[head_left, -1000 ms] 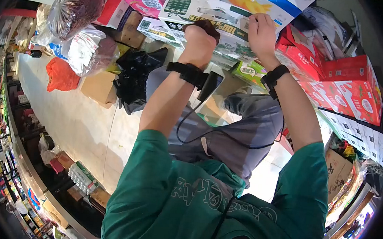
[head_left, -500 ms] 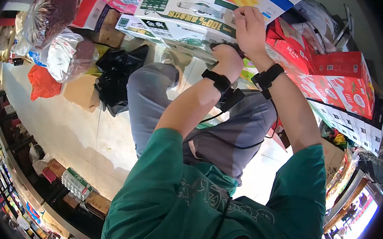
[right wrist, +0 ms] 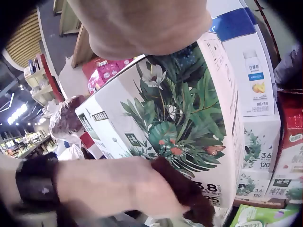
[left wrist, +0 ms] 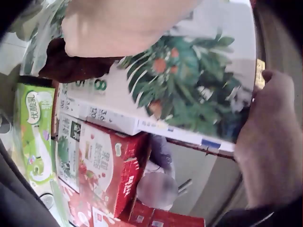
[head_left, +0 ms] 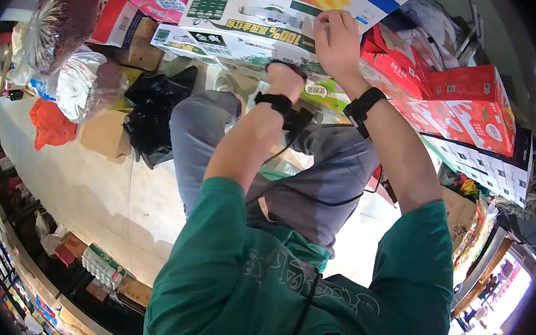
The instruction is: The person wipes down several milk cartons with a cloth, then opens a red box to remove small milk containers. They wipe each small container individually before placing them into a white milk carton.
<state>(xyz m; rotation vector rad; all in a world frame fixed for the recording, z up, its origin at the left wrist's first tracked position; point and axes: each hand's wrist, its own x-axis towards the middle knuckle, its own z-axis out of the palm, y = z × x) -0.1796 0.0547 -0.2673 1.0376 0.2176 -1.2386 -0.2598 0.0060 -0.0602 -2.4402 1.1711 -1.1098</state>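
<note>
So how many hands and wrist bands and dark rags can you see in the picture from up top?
Hands: 2, the left hand and the right hand, both at the leafy white box
Black wrist bands: 2, one and another
Dark rags: 1, the dark rag gripped by the left hand
Total: 5

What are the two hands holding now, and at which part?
Left hand grips a dark cloth against the lower front edge of the white carton. Right hand holds that carton's top right edge.
</note>
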